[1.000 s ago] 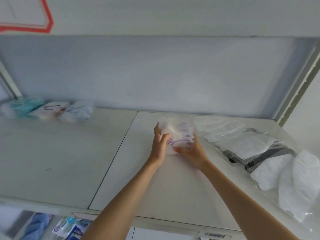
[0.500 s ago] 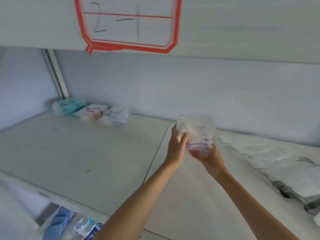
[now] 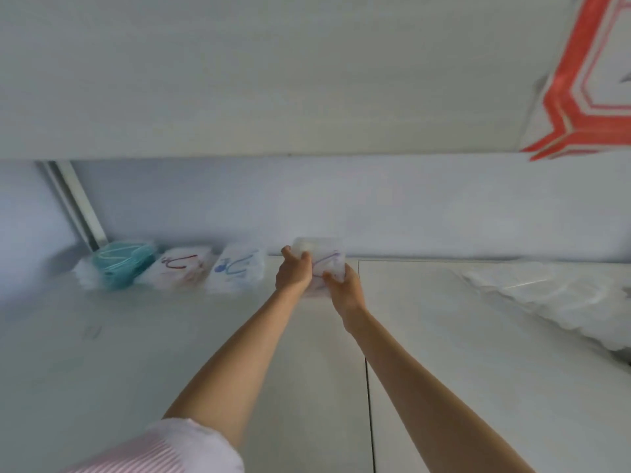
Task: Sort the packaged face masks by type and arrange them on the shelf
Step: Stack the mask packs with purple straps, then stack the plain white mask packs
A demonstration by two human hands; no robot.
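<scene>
Both hands hold a clear packet of white masks with purple ear loops (image 3: 326,259) near the back wall of the white shelf (image 3: 170,336). My left hand (image 3: 293,273) grips its left edge and my right hand (image 3: 343,285) grips its lower right corner. Left of it, along the back wall, stand three packets in a row: a teal mask packet (image 3: 119,264), a white one with red loops (image 3: 181,271) and a white one with blue loops (image 3: 237,271). The held packet is just right of the blue-loop one.
A heap of loose clear-wrapped white masks (image 3: 553,295) lies at the right of the shelf. The upper shelf board (image 3: 273,80) hangs low overhead with a red-bordered label (image 3: 587,97). A white upright post (image 3: 82,206) stands at the back left.
Both hands have carried the purple-loop packet leftward and back, from beside the loose heap to the end of the row at the back wall. My view has swung left.
</scene>
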